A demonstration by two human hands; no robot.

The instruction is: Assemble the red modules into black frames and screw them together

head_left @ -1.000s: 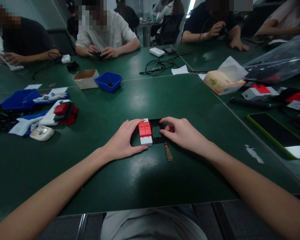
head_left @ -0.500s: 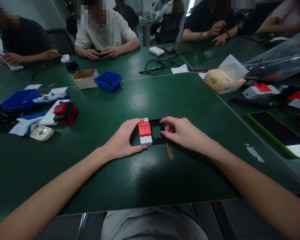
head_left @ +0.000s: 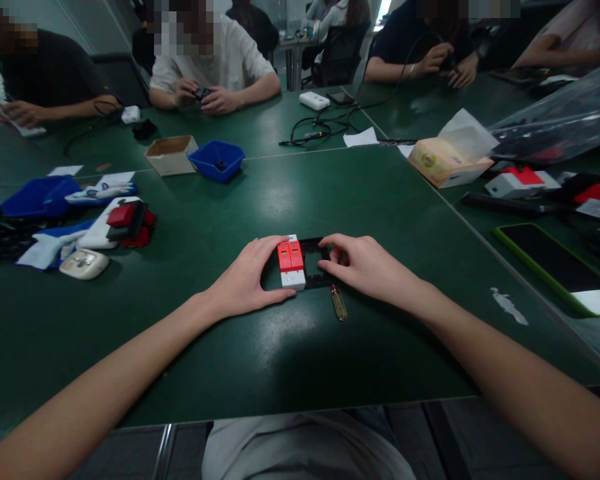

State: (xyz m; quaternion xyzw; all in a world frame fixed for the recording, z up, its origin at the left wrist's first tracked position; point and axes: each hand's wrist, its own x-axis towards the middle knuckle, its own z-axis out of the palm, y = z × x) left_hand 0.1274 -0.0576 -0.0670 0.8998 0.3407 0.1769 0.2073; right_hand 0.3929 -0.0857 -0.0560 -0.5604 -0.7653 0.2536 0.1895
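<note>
A red and white electrical module [head_left: 291,257], shaped like a circuit breaker, lies on the green table in front of me. My left hand [head_left: 247,277] grips it by its two ends, fingers at the far end and thumb at the near end. Against the module's right side lies a flat black frame [head_left: 316,280] with an opening in its middle. My right hand [head_left: 363,267] has its curled thumb and forefinger on the frame's right edge; the other fingertips are partly hidden. Just below the frame lies a small screwdriver [head_left: 339,303] with a clear yellowish handle.
On the left are a blue bin [head_left: 43,197], gloves [head_left: 55,247], a red and black part [head_left: 130,223] and a cream device [head_left: 85,265]. A cardboard box [head_left: 171,157] and blue tray [head_left: 217,161] stand farther back. A tissue box [head_left: 447,163] and green-edged pad [head_left: 545,260] are right. People sit opposite.
My hands, the module and the frame stay practically in place. Across the table, a person in a white shirt has raised a small dark object, and a person at right has shifted their hands.
</note>
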